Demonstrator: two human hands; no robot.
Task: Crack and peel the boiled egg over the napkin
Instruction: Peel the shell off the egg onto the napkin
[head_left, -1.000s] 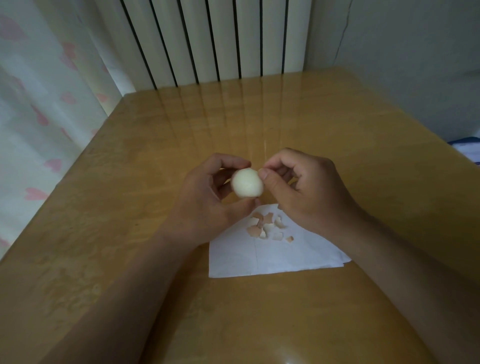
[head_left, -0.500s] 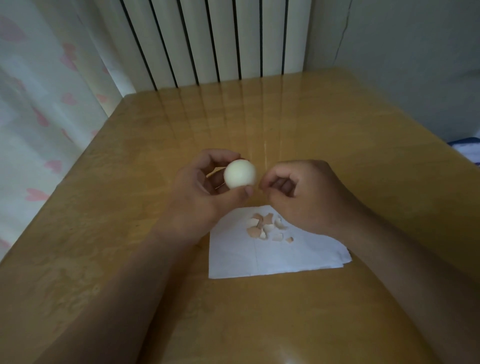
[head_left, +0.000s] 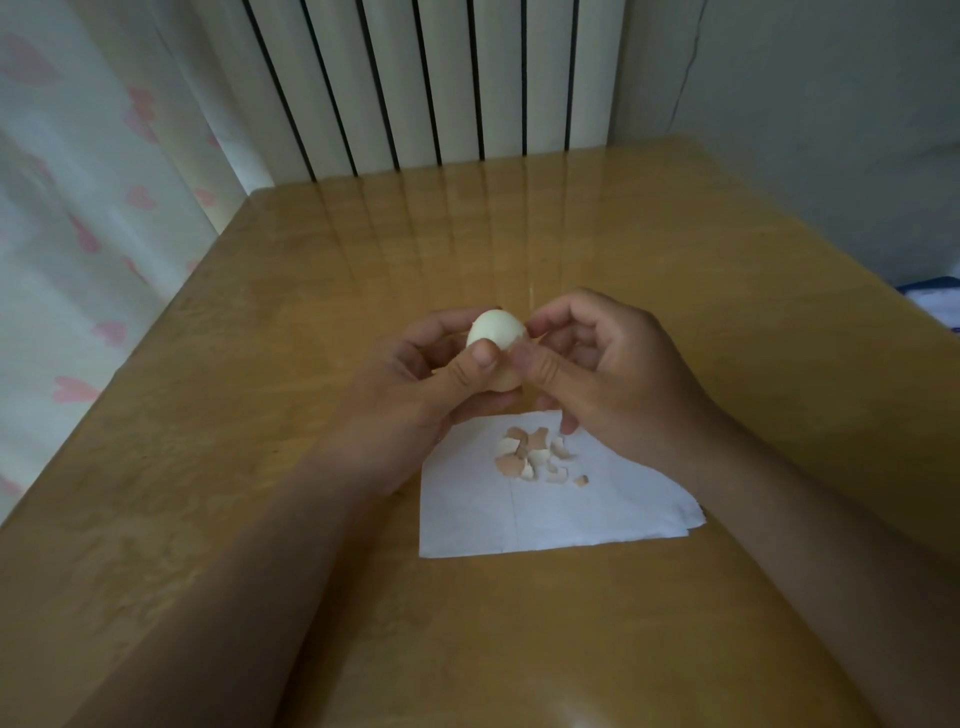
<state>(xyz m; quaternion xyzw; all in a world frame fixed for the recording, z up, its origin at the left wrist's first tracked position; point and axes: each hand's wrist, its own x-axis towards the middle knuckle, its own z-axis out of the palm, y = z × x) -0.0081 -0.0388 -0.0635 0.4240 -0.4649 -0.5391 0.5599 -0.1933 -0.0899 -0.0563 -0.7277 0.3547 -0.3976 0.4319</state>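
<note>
The boiled egg (head_left: 496, 332) shows bare white on top, with what looks like brown shell left at its lower end. My left hand (head_left: 415, 384) holds it, thumb pressed across its front, just beyond the napkin's far edge. My right hand (head_left: 613, 374) pinches at the egg's right side with thumb and forefinger. Below lies the white napkin (head_left: 545, 514) on the table. A small pile of several brown and white shell pieces (head_left: 535, 454) rests on its far half. The egg's underside is hidden by my fingers.
The wooden table (head_left: 311, 312) is glossy and reaches back to a white radiator (head_left: 426, 78). A curtain with pink hearts (head_left: 78, 208) hangs along the left edge. A grey wall stands at the right, with a blue object (head_left: 935, 296) past the right edge.
My right hand, which had drawn away from the egg half a second ago, has come back and pinches its right side. My left hand has turned the egg slightly.
</note>
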